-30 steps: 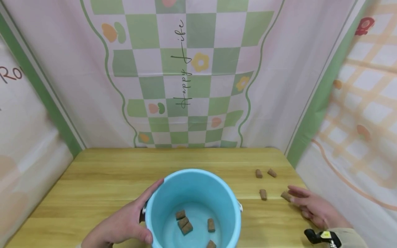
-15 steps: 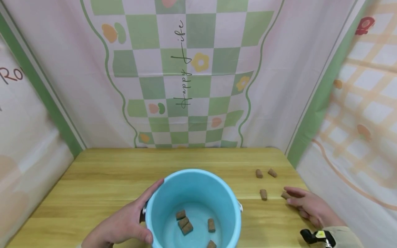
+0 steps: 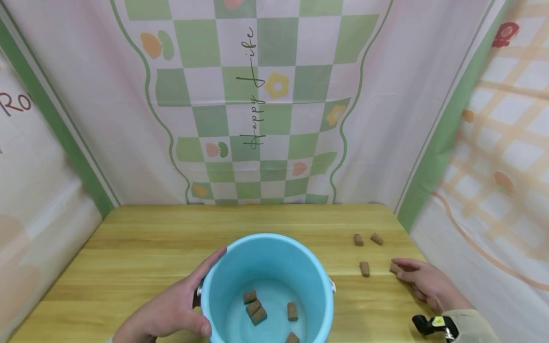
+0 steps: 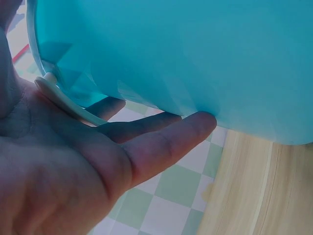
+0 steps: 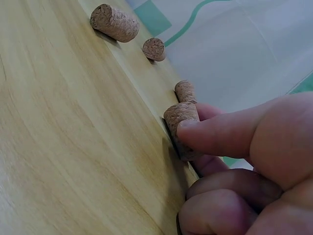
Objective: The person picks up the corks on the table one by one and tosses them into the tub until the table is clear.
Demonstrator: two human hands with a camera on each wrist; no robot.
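Note:
A light blue bucket (image 3: 268, 262) stands at the table's near middle, with several brown corks (image 3: 253, 307) on its bottom. My left hand (image 3: 171, 307) holds its left side, the thumb by the rim and the fingers against the outer wall. In the left wrist view, the bucket's white handle (image 4: 63, 100) crosses the palm. My right hand (image 3: 433, 283) is at the right of the table, pinching a cork (image 5: 178, 115) between thumb and forefinger. In the right wrist view that cork is at the tabletop; whether it still touches the wood I cannot tell.
Three loose corks lie beyond my right hand: one nearer cork (image 3: 364, 269) and two farther back, a left cork (image 3: 358, 240) and a right cork (image 3: 377, 238). Printed curtains (image 3: 373, 143) stand behind the wooden table (image 3: 171, 228) and along both sides.
My right hand has shifted slightly left, and the cork at its fingertips has moved and become more covered by the fingers. The left hand and bucket have stayed still.

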